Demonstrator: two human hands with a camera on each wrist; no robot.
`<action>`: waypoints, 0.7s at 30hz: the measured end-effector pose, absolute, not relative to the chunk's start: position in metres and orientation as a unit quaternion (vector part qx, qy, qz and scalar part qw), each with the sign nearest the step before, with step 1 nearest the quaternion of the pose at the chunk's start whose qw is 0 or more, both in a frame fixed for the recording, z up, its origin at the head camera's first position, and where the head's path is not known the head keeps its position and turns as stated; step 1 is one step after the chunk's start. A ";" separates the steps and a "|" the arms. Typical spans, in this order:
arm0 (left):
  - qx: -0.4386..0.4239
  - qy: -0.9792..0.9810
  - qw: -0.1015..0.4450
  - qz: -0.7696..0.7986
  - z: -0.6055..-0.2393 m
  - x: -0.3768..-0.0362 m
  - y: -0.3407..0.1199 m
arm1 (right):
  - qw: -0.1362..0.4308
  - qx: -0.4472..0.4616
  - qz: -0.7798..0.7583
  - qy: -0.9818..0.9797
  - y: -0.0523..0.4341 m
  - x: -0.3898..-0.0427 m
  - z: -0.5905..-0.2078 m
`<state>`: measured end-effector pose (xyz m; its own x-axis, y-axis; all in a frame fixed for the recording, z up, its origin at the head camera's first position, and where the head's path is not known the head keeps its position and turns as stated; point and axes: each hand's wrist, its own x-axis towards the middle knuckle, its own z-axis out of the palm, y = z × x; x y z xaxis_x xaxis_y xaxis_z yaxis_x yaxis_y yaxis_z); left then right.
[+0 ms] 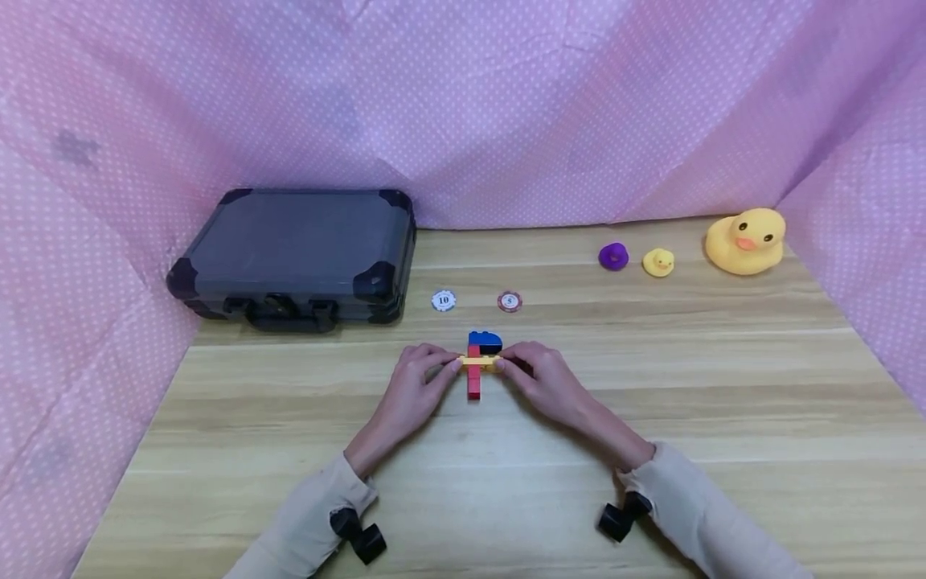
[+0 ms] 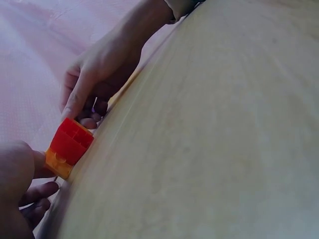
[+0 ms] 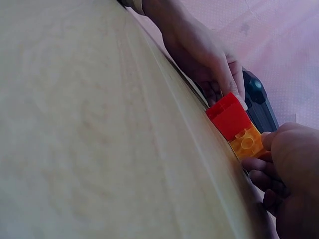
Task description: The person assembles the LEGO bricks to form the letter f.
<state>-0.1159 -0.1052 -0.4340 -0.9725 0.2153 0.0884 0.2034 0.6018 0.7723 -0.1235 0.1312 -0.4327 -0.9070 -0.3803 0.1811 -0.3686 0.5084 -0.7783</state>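
A small model of toy building bricks stands between the two hands in the middle of the wooden table. Its yellow brick (image 1: 479, 361) lies crosswise over a line of red bricks (image 1: 473, 388), and a rounded blue brick (image 1: 485, 338) sits at the far end. My left hand (image 1: 415, 384) pinches the left end of the yellow brick between thumb and fingers. At the opposite end, the right hand (image 1: 550, 384) pinches it the same way. Both wrist views show the hollow underside of a red brick (image 3: 230, 117) beside the yellow one, close over the table.
A dark grey hard case (image 1: 304, 241) lies at the back left. Beyond the bricks are a white poker chip (image 1: 444, 301) and a red one (image 1: 510, 301). Purple (image 1: 613, 256), small yellow (image 1: 658, 262) and large yellow (image 1: 745, 251) ducks sit at back right, before a pink dotted cloth (image 1: 506, 121).
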 end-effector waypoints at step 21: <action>0.139 0.888 0.078 0.430 -0.424 -0.118 -0.124 | -0.018 -0.211 -0.454 0.866 0.143 -0.120 -0.435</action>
